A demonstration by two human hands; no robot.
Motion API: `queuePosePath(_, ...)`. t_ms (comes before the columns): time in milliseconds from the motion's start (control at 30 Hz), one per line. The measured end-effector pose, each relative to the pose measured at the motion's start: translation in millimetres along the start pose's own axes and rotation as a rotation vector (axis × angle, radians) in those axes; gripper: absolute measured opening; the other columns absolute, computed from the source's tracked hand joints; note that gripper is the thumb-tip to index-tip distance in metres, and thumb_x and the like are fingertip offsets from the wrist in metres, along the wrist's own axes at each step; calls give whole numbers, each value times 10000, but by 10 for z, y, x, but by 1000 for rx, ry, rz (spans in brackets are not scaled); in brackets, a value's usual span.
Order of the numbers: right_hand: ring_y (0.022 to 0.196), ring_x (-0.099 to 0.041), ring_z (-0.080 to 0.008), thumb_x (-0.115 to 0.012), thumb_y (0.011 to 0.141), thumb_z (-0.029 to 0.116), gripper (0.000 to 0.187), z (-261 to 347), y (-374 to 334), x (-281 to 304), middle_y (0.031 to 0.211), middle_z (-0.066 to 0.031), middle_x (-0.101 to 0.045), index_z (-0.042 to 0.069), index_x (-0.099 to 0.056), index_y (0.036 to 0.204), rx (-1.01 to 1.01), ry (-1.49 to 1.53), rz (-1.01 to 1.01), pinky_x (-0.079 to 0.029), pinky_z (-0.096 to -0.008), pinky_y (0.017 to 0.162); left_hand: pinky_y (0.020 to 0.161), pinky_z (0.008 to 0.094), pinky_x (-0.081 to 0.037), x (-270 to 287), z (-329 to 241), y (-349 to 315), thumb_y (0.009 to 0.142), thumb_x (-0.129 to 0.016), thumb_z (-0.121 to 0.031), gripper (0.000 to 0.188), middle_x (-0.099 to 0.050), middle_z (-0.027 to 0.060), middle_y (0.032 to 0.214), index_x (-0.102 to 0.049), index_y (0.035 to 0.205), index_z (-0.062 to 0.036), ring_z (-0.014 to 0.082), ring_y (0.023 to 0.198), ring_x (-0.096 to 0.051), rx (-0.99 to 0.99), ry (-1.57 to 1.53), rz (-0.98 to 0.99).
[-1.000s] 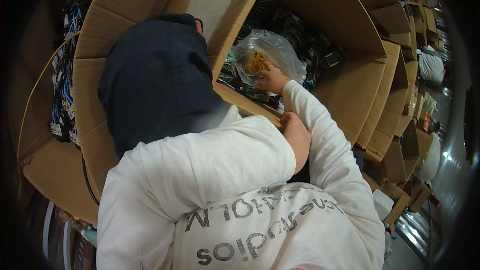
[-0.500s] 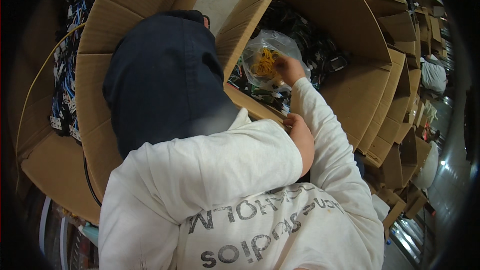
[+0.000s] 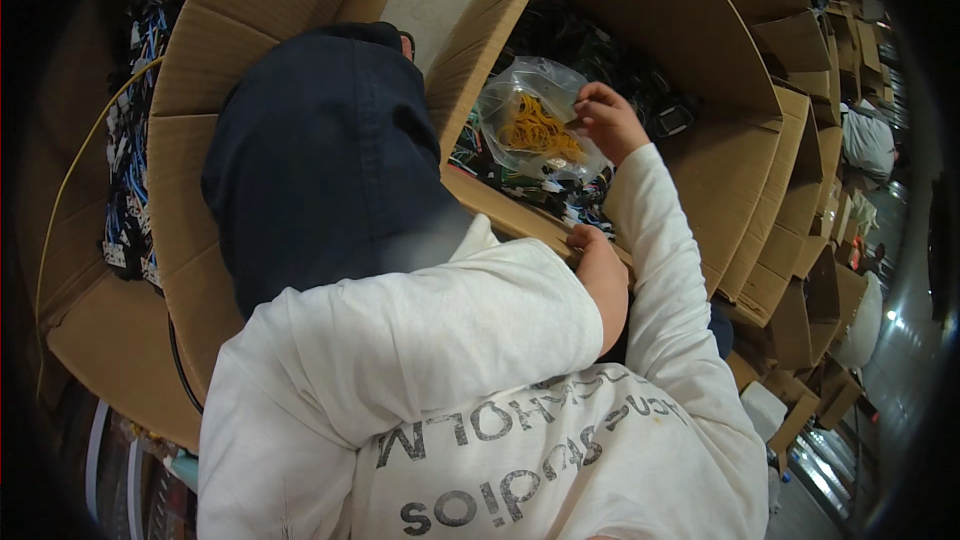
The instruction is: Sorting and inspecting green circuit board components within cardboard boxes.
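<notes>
A clear plastic bag [image 3: 497, 100] lies in the open cardboard box [image 3: 497, 18] in front of me. Inside the bag sits a tangle of thin yellow cables [image 3: 540, 130]. My right hand [image 3: 612, 123] is at the bag's right edge, its fingers bent and pinching the plastic there. My left arm crosses my body, and my left hand [image 3: 602, 275] rests on the near edge of the same box, fingers curled over it. Part of the left hand's grip is hidden. Around and under the bag are dark cables with white connectors [image 3: 590, 210].
To the left, another cardboard box [image 3: 185, 170] stands beside bundles of blue and black cables [image 3: 130, 170]. My dark-trousered leg [image 3: 320, 160] lies between the boxes. More cardboard boxes [image 3: 790, 240] and a white sack [image 3: 866, 145] are at the right.
My right hand has moved right, from over the yellow cables to the bag's edge, and the cables show more fully. My left hand has stayed at the box edge.
</notes>
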State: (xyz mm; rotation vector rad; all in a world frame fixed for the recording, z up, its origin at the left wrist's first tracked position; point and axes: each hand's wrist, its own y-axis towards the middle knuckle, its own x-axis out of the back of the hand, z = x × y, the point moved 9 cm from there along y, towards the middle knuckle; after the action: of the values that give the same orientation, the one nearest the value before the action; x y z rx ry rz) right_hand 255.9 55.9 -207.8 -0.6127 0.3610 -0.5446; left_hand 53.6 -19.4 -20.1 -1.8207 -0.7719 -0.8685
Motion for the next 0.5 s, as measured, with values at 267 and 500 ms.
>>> queuePosePath(267, 900, -653, -196, -672, 946, 147, 321, 540, 662, 198, 1103, -83, -701, 73, -643, 1257, 70, -24, -278, -542, -373, 783, 1024, 573, -375, 116, 62, -108, 986, -551, -224, 445, -653, 148, 1307, -594, 1392, -47, 337, 1189, -616, -8, -23, 28)
queuePosePath(500, 805, -624, -220, -702, 918, 345, 445, -333, 2017, 91, 1048, -95, -665, 32, -671, 1234, -271, -543, -197, -544, -389, 740, 1054, 601, -358, 32, 353, -28, 1005, -510, -219, 409, -652, 170, 1325, -658, 1345, -47, 368, 1205, -597, 101, -40, 52)
